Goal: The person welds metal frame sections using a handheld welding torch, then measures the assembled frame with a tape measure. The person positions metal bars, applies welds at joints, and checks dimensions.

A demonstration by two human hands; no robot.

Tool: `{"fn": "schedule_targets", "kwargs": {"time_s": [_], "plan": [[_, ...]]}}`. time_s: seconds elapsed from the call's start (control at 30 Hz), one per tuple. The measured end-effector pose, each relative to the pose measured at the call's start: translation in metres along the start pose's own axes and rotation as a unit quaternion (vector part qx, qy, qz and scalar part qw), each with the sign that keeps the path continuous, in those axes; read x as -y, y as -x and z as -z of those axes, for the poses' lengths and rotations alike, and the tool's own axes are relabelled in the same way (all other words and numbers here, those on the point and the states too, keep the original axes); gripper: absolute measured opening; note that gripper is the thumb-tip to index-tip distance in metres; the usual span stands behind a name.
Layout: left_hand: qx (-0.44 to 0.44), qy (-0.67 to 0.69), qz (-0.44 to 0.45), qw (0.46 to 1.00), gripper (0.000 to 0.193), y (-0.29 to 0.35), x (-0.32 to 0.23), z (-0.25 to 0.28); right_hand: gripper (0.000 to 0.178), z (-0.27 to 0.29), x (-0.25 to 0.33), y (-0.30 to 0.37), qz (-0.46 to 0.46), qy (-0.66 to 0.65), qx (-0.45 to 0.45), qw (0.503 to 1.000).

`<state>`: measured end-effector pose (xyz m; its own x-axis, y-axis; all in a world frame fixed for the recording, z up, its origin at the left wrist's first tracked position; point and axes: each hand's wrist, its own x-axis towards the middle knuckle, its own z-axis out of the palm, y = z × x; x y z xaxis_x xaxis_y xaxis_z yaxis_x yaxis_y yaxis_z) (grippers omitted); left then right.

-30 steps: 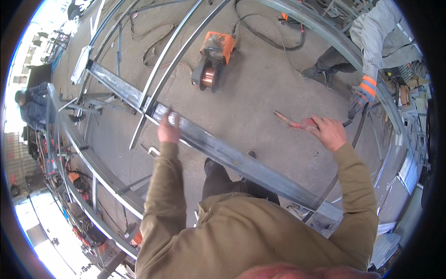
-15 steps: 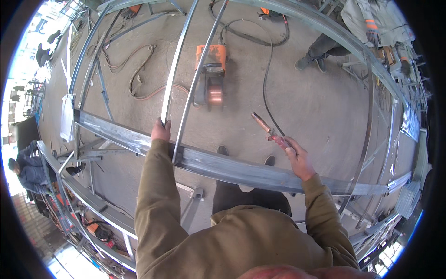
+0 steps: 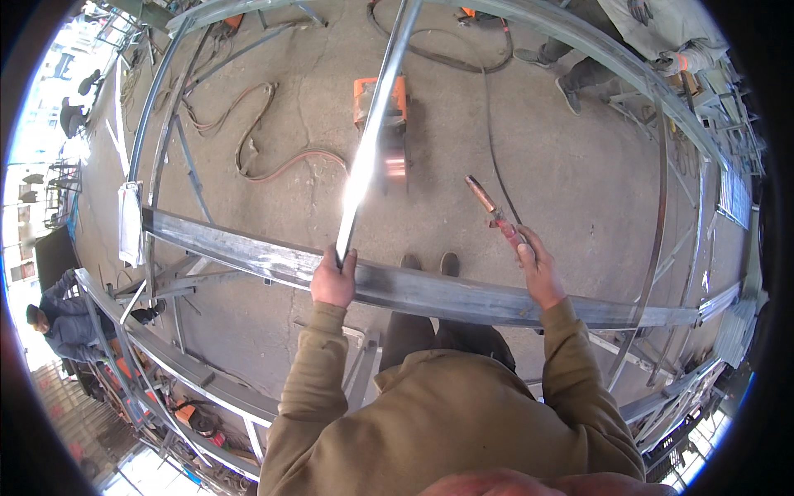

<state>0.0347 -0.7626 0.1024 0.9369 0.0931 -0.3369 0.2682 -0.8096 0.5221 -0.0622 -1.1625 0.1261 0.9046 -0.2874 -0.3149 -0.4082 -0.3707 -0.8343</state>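
My left hand (image 3: 333,279) is closed round the near end of a shiny metal bar (image 3: 370,149), right at the long grey steel beam (image 3: 430,291) that crosses in front of me. From there the bar stretches away to the far side of the frame, with bright glare on its middle. A second bar seems to lie close along it, though the glare blurs the two together. In my right hand (image 3: 539,269) is a welding torch (image 3: 511,233) with a red handle and a copper-coloured nozzle, which points up and left above the floor. Its black cable trails away behind.
Beyond the beam stands an orange wire-feed machine (image 3: 382,99) with a copper wire spool (image 3: 396,164). Hoses (image 3: 248,136) curl over the floor. One person (image 3: 579,74) stands at the far right; another (image 3: 70,322) is bent over at the left. A white cloth (image 3: 131,223) hangs on the frame's left.
My left hand has moved right along the beam with its bar, closing the gap to the second bar. The torch has shifted slightly right. The far-right person's legs have moved.
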Motion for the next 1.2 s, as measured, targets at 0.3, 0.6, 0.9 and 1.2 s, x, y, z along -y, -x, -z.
{"fn": "schedule_targets", "kwargs": {"time_s": [0.3,0.6,0.9,1.2], "plan": [[0.067,-0.016,0.084,0.994,0.048,0.003,-0.035,-0.072,0.048,0.008,-0.041,-0.005,-0.063,-0.045,0.037,0.996],[0.000,0.062,0.052,0.997,0.033,0.050,-0.042,-0.093,0.057,0.025,-0.044,0.016,-0.095,0.013,0.070,0.993],[0.017,0.037,0.069,0.997,0.040,0.022,-0.030,-0.082,0.054,0.020,-0.037,0.014,-0.091,0.039,0.077,0.992],[-0.021,-0.009,0.072,0.997,0.048,-0.001,-0.025,-0.078,0.051,0.015,-0.031,0.014,-0.069,-0.066,0.084,0.992]]}}
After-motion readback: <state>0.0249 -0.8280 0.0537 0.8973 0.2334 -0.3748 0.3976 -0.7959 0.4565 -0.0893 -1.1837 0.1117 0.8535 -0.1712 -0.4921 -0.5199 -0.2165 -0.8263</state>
